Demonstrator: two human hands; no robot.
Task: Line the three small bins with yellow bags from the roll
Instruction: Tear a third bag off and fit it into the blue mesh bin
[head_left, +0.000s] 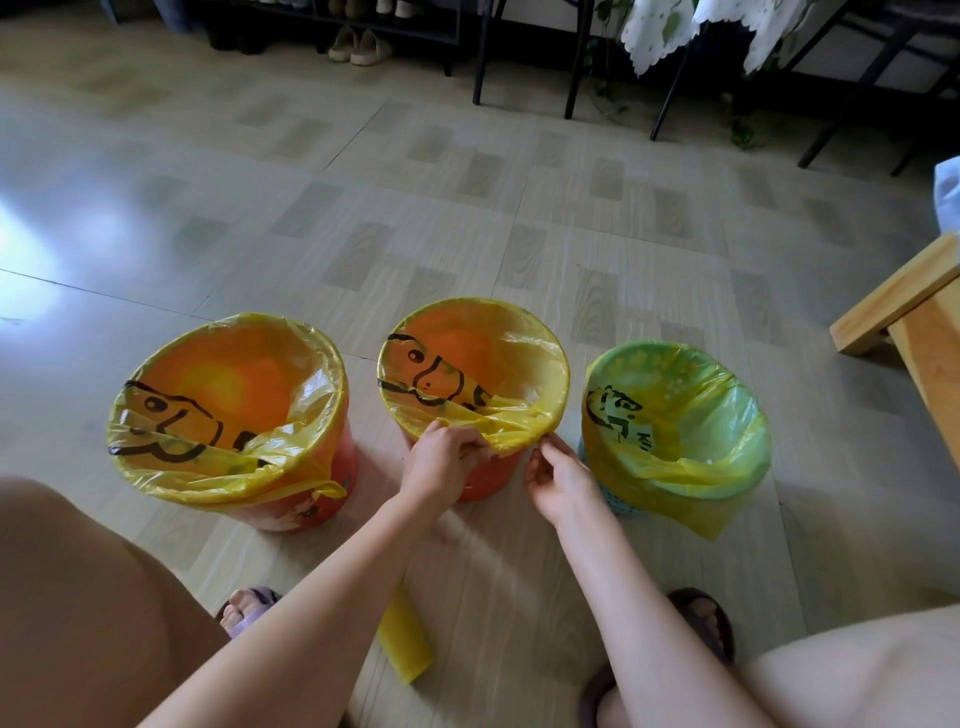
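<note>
fingers (470, 447) of both hands pinch yellow bag (511, 428) over middle bin (485, 480).

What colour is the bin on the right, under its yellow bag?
Green: the right bin shows a light blue-green perforated wall below the bag. Head view, the only one.

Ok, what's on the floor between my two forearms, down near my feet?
The head view shows the yellow bag roll lying on the floor there, partly hidden under your left forearm. Farther up, both hands, left and right, work the middle bin's bag.
</note>
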